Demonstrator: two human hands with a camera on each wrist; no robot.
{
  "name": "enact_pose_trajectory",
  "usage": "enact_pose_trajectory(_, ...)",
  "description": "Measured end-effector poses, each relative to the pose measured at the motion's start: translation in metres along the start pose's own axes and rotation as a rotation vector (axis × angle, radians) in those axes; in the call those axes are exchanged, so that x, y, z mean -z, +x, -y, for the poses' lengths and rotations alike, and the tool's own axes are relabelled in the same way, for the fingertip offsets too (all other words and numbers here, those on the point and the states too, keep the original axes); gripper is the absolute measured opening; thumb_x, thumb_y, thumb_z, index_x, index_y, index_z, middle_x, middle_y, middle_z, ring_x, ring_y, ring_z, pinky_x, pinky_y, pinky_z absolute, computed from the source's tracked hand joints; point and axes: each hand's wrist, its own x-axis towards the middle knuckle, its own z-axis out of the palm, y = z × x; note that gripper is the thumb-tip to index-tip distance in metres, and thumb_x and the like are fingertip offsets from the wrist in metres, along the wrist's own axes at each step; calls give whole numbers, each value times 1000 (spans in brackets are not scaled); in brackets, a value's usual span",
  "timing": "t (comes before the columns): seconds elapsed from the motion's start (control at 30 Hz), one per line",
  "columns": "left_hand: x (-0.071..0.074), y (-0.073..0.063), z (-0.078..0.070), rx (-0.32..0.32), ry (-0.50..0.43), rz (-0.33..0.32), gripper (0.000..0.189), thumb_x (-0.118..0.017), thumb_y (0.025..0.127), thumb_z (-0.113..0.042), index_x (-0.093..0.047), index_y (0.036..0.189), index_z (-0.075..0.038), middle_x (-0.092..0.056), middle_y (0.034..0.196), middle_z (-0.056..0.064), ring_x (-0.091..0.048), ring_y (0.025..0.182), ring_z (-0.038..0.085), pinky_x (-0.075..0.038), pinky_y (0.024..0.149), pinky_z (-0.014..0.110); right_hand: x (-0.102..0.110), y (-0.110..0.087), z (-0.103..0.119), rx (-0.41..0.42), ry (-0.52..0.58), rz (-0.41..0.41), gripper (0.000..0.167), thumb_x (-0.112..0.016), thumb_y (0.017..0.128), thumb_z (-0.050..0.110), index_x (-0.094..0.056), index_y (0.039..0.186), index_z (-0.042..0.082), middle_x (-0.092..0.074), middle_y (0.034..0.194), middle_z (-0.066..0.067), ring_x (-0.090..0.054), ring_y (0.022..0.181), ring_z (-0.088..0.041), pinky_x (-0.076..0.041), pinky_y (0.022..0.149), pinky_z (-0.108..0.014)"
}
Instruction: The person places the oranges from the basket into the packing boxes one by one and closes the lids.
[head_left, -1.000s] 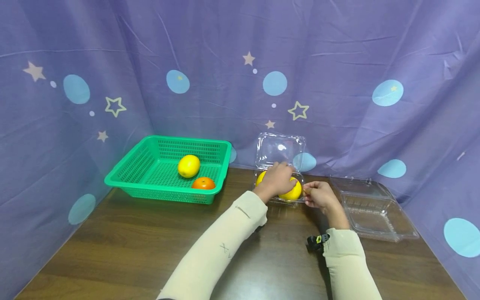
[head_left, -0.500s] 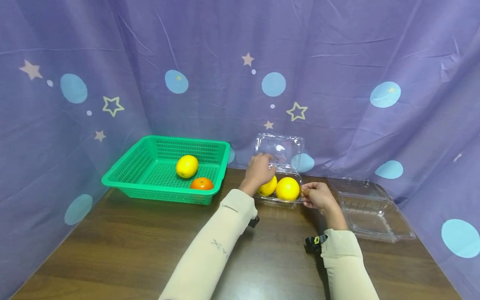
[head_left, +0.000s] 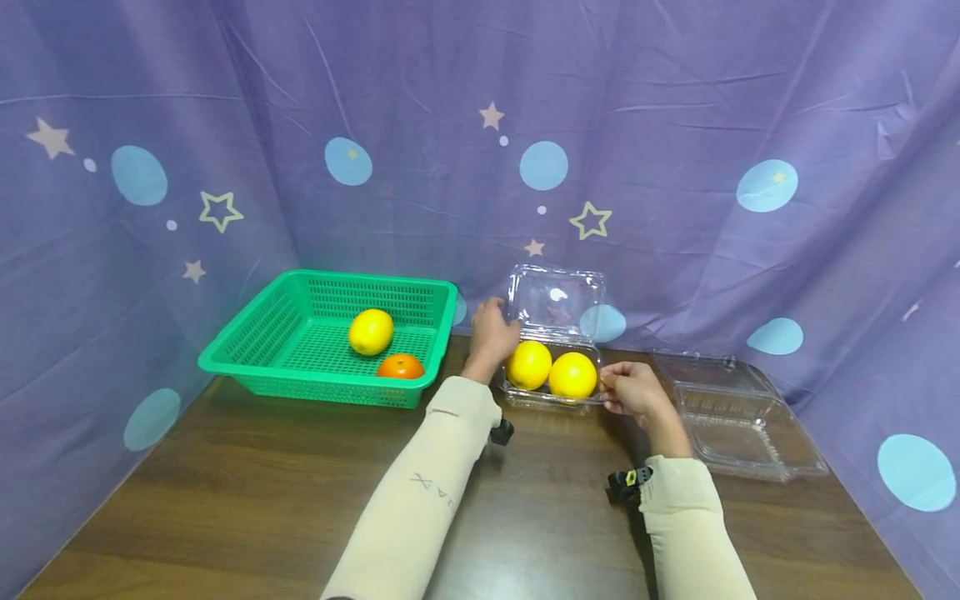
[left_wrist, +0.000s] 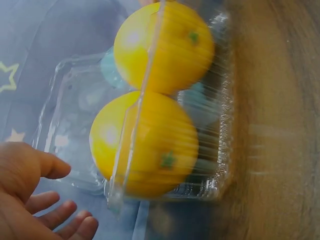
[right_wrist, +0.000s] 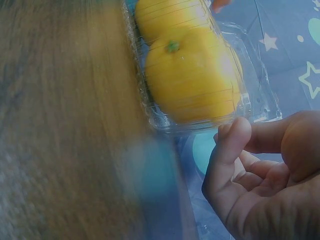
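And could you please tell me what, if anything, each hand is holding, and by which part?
The right hand pinches the clear box by the rim at its right end. The left hand, open beside the raised lid, holds nothing.

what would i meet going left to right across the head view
Green basket, left hand, open clear container with two yellow fruits inside, right hand, second clear container.

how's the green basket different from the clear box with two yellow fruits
The basket is green and larger; the box is see-through and smaller. The basket holds one yellow fruit and one orange fruit; the box, two yellow fruits. Both stand on the table, open at the top.
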Motion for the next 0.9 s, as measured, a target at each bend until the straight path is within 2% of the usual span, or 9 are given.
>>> enact_pose_trajectory(0.1,-1,5,7,33,-115,50,54,-65,87,-4,-53,139,6,-59,130,27,-55,124,40,-45,108,44,1,0,0,2,10,4,17,-48,106,3,-53,116,-10,-58,81,-6,-55,61,-10,-54,55,-22)
enact_pose_trajectory(0.27,-2,9,14,137,-344,160,60,-65,88,3,-48,145,7,-57,137,27,-54,130,38,-45,109,40,1,1,-1,6,16,6,18,-48,106,3,-52,117,-10,-58,80,-6,-55,60,-10,-54,54,-22)
enact_pose_trajectory(0.43,-3,9,18,187,-452,206,55,-63,91,3,-50,145,4,-57,138,26,-55,129,37,-47,107,40,1,3,-2,2,6,-8,17,-48,106,3,-53,116,-10,-58,81,-7,-55,61,-10,-54,55,-22)
enact_pose_trajectory(0.63,-4,9,19,216,-515,204,52,-61,92,4,-52,143,2,-57,136,25,-56,126,37,-47,106,41,2,3,-3,6,-4,-8,18,-47,106,3,-53,117,-10,-59,81,-7,-56,62,-11,-55,56,-23)
enact_pose_trajectory(0.9,-5,8,17,214,-491,184,54,-61,90,3,-52,144,1,-58,135,22,-54,126,34,-46,107,41,1,2,-3,5,5,-12,18,-48,106,3,-53,116,-10,-59,81,-7,-55,61,-10,-54,56,-22)
